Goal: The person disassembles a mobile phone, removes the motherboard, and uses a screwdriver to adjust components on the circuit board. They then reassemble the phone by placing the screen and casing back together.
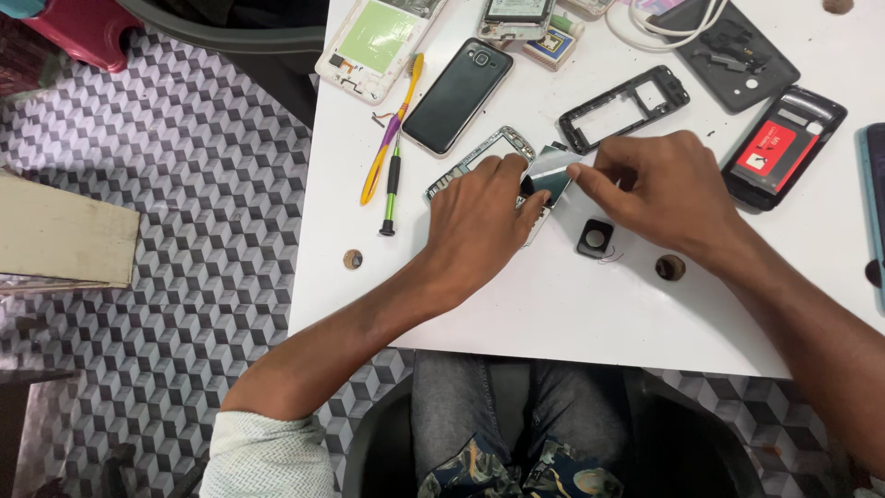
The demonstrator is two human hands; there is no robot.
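Left hand (479,221) lies flat on the phone frame (487,152), fingers pressed down, pinning it near the middle of the white table (553,314). Right hand (668,198) pinches a thin shiny panel (551,171) between thumb and forefinger, just right of the left fingertips; the panel overlaps the frame's right end. Frame's long axis runs diagonally, lower left to upper right. Both hands touch the work. Small black square part (595,237) sits just below the right hand. Screwdriver (392,194) to the left, black phone (458,95) behind. Open table toward the near edge.
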